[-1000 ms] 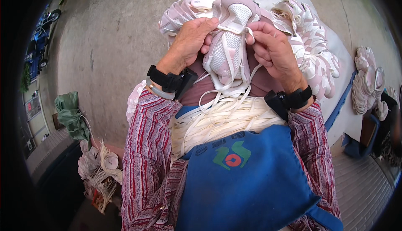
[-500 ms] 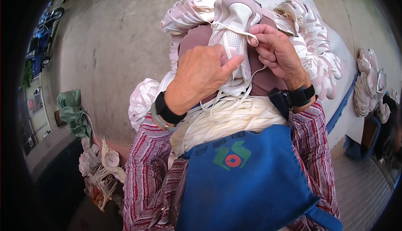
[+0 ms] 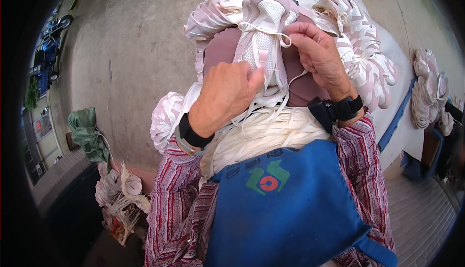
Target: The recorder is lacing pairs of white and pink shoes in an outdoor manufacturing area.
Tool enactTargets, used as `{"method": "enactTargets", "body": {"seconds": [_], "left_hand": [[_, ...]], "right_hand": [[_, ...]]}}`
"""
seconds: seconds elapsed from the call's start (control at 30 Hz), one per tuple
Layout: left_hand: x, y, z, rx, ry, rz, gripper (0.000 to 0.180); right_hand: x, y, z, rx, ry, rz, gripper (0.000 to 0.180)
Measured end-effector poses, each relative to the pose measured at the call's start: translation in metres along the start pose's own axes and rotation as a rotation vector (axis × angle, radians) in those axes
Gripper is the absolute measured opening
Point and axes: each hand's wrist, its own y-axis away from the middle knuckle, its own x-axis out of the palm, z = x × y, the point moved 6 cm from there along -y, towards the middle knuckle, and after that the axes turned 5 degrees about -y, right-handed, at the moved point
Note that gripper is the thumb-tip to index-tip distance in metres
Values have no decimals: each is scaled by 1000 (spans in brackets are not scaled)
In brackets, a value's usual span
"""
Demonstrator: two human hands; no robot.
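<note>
A white and pale pink shoe upper (image 3: pixel 264 29) with a mesh tongue rests on a mauve form in front of me. My right hand (image 3: pixel 317 54) pinches a flat white lace (image 3: pixel 264 28) that crosses the upper's top. My left hand (image 3: pixel 227 95) is closed around lace strands at the lower end of the upper, just above a thick bundle of white laces (image 3: pixel 264 133) lying on my lap. Both wrists wear black bands.
Stacks of pink and white shoe uppers (image 3: pixel 365 58) lie on a white sheet to the right and behind. More uppers (image 3: pixel 428 92) are piled at far right, others (image 3: pixel 164 119) by my left elbow. A green bag (image 3: pixel 87 133) and lace scraps (image 3: pixel 121 196) sit lower left. A blue apron (image 3: pixel 286 209) covers my lap.
My left hand has dropped from the upper's top to its lower end and closed on the laces. My right hand stays at the top with the lace.
</note>
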Motion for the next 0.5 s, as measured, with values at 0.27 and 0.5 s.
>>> {"method": "enactTargets", "body": {"seconds": [0.27, 0.5], "left_hand": [[13, 4, 8, -20, 69, -83, 29], [36, 28, 6, 9, 165, 139, 20]], "right_hand": [[12, 6, 10, -82, 301, -75, 34], [22, 10, 14, -380, 874, -63, 43]]}}
